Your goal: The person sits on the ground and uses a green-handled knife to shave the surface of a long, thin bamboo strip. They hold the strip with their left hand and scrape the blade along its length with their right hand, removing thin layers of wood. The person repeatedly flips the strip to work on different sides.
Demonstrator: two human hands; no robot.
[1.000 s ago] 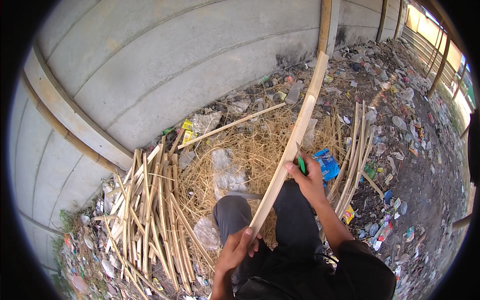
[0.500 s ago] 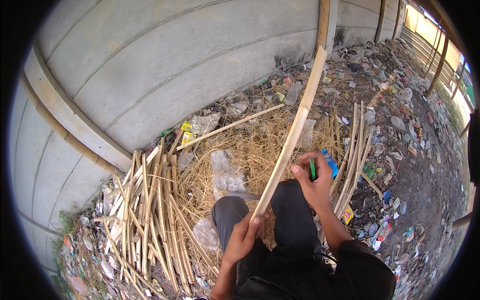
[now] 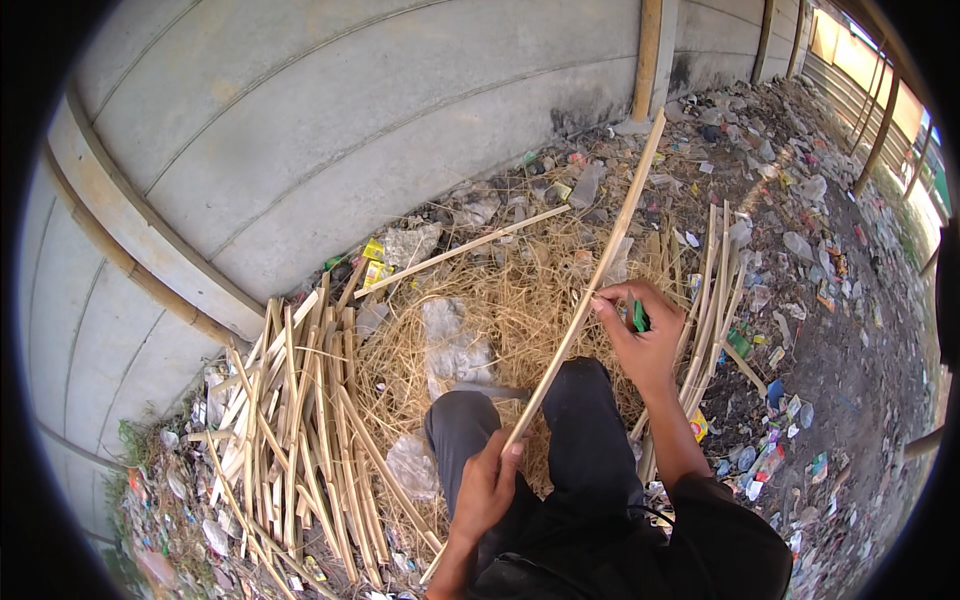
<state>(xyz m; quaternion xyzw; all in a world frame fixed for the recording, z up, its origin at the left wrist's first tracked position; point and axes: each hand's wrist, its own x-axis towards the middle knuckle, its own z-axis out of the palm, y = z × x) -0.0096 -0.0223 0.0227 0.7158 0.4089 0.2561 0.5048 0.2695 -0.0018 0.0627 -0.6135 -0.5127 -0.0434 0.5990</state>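
Bamboo strip [image 3: 590, 285] held slantwise across the lap, running from the near lap up toward the far wall [image 3: 330, 130]. Left hand [image 3: 490, 485] is clenched around the strip's near part, thumb lying on top. Right hand [image 3: 640, 340] meets the strip farther up, fingertips pinching it, while the other fingers curl around a small green tool [image 3: 639, 316]; its blade, if it has one, cannot be made out.

Pile of strips [image 3: 290, 420] lies on the ground at the near left, many pieces overlapping and pointing toward the wall. Second, smaller bundle [image 3: 705, 300] lies to the right, just beyond the right hand, its pieces roughly parallel. Between them a bed of fine shavings [image 3: 500, 300] covers the ground ahead of the knees [image 3: 520, 420], with one more loose strip [image 3: 465, 248] lying on its far left edge.

Judged from the depth of shavings and the size of the left pile, much of the stock appears already worked. The held strip looks to be mid-treatment, and the right bundle probably awaits handling, though which heap is finished cannot be told for certain. Litter [image 3: 800, 250] is scattered over the dirt to the right.
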